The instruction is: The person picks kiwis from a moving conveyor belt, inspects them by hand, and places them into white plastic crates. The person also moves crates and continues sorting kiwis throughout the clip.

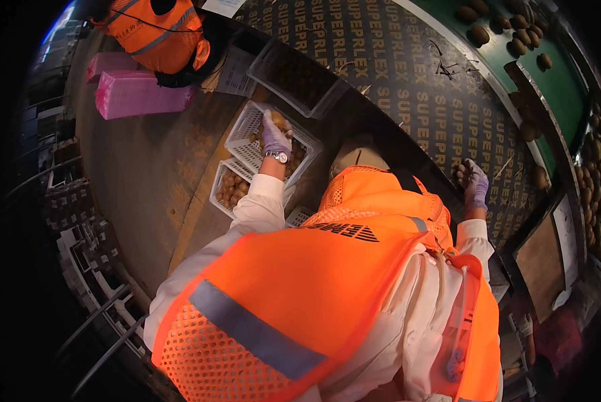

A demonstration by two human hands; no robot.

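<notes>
My left hand (276, 131), in a purple and white glove with a watch at the wrist, is closed around a brown fruit, likely a kiwifruit (278, 119). It is over a white perforated plastic crate (240, 145) that has more of the fruit in it. A second white crate (215, 193) of kiwifruit stands beside the first. My right hand (472, 182), gloved alike, rests at the near edge of the printed board worktop (421, 100). Its fingers are curled with the palm side partly hidden; whether it holds anything is unclear.
Kiwifruit lie on a green conveyor belt (561, 95) at the upper right, with a heap of them (596, 186) beyond. A grey crate (300, 75) stands under the worktop. A co-worker in an orange vest (154, 40) is at the upper left, beside a pink wrapped bundle (139, 95).
</notes>
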